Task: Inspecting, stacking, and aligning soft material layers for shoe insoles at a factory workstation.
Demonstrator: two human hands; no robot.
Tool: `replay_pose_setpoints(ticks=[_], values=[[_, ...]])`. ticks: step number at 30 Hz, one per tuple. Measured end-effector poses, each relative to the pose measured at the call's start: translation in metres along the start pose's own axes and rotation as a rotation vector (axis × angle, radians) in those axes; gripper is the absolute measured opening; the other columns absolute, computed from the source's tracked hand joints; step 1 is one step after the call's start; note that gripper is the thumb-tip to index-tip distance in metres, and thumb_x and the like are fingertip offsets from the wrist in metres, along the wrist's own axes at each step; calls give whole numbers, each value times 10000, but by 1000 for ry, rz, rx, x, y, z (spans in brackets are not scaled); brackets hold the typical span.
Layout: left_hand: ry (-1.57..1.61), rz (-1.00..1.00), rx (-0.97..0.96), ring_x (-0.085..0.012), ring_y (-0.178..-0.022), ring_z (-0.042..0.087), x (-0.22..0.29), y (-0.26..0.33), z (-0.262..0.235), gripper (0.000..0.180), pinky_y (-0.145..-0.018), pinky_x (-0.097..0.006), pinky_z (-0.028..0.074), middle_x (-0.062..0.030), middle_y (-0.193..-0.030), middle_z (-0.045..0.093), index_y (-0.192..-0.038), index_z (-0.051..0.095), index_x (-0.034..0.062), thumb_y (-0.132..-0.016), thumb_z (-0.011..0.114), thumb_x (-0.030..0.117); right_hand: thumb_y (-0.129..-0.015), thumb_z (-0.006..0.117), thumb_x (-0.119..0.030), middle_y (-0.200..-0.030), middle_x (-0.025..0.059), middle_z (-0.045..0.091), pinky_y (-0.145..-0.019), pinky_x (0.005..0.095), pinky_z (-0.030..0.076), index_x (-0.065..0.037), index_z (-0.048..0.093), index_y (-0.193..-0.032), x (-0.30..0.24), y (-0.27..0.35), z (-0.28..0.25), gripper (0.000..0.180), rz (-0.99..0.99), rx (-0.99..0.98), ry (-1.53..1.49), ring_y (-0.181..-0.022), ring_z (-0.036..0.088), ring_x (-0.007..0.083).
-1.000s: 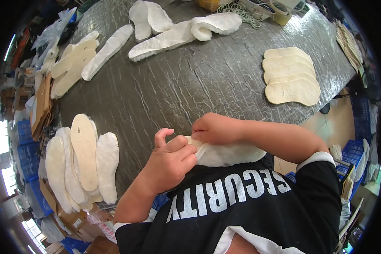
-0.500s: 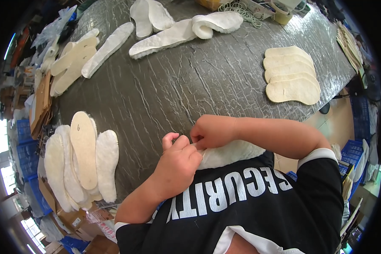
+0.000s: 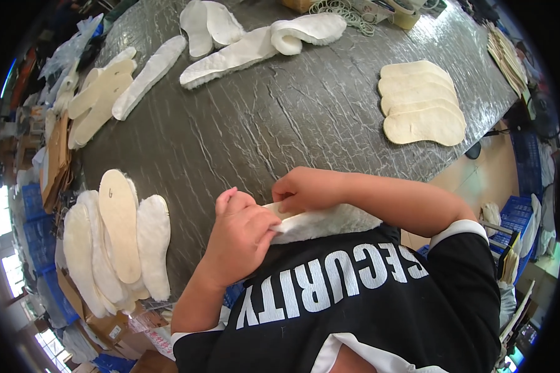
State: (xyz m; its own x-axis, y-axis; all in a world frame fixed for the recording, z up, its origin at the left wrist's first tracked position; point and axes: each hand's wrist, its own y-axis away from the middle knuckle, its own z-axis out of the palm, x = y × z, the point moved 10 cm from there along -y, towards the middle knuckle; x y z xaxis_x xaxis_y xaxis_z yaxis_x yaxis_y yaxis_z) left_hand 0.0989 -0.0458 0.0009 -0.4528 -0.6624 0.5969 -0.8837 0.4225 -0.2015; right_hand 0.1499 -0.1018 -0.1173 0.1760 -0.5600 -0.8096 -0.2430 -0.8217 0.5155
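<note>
While the left hand point(image 3: 239, 230) and right hand point(image 3: 306, 189) pinch the fleecy insole point(image 3: 330, 222) near the frame's centre, it could skew if either grip slackens.

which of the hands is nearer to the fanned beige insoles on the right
Right. The right hand is below and left of the fanned beige insoles in view; the left hand is farther left and lower.

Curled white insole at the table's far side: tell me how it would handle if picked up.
The curled white insole is probably floppy, as one end bends over on itself. It looks light for its size, being a fleecy sheet. Its fluffy surface suggests it is unlikely to be slippery.
</note>
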Motion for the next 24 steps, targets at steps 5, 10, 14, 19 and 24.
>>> replay_pose_setpoints(ticks=[5,10,14,19,24], values=[[15,-143,62,-236,-895,581,-15,9,2,199,-992,-526,338,-38,-831,629,-875,649,81,-700,739,56,-1005,481,-427,-991,157,686,-846,380,475,0,664,-1076,1,15,-8,470,-102,-17,-314,-938,637,240],[-20,-165,97,-250,-882,608,-14,14,0,212,-1007,-526,337,-60,-836,639,-841,637,69,-665,739,11,-928,609,-452,-1030,163,690,-841,383,488,7,642,-1144,-1,41,-9,509,-160,-159,-142,-955,649,263],[-24,-186,122,-243,-873,617,-14,15,1,202,-1007,-521,339,-56,-842,648,-844,638,68,-681,745,14,-737,790,-330,-890,161,695,-729,381,490,-7,610,-1196,-1,52,-3,589,-119,-130,-16,-826,667,293],[-15,-204,174,-231,-871,618,-17,17,2,180,-985,-495,353,-43,-840,656,-843,639,71,-704,744,25,-710,797,-281,-876,180,695,-752,418,495,-32,654,-1123,-13,60,-6,503,-65,-78,82,-864,666,336],[-15,-201,217,-247,-856,626,-14,19,2,196,-973,-495,389,-62,-842,662,-855,637,58,-698,731,-14,-746,755,-435,-784,170,681,-707,466,494,-50,663,-1044,-20,64,-7,496,-142,38,199,-802,662,378]])
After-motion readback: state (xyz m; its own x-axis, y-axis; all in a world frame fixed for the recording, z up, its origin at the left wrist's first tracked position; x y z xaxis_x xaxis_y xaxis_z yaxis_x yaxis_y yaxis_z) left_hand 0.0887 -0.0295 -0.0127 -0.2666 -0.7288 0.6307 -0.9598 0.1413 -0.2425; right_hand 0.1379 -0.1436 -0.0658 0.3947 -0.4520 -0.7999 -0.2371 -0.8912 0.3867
